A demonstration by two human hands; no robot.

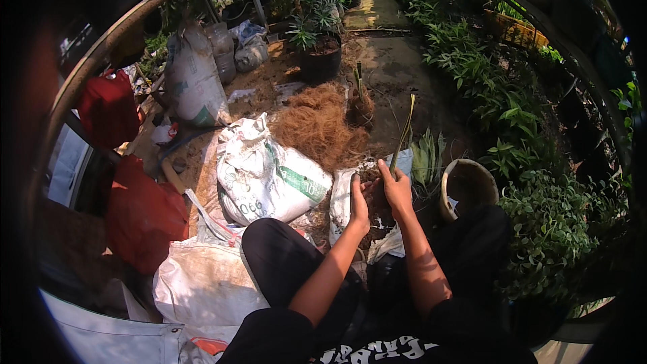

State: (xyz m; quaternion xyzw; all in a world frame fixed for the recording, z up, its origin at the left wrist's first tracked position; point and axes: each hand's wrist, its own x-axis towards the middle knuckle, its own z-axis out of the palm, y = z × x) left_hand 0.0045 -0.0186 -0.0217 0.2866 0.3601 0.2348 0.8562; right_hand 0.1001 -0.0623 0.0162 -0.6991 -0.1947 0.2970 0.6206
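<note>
My left hand (360,204) is open, its fingers stretched away from me and its palm turned inward. Facing it, my right hand (397,190) is also open, with fingers extended. Dark brown soil (375,192) shows between the palms; whether it rests in them or lies below is unclear. A thin yellow-green stem (406,128) rises just beyond my right hand, its lower end hidden by the fingers. Below and around the hands lies a pale, soil-smeared sack (340,206). Long grey-green leaves (427,158) lie right of the stem.
A white sack (266,175) and loose brown fibre (320,121) lie ahead-left. A round pot (468,185) stands by my right knee. Red bags (145,212) are at left, a potted shrub (320,57) farther ahead. Leafy plants (499,101) line the right of the path (381,61).
</note>
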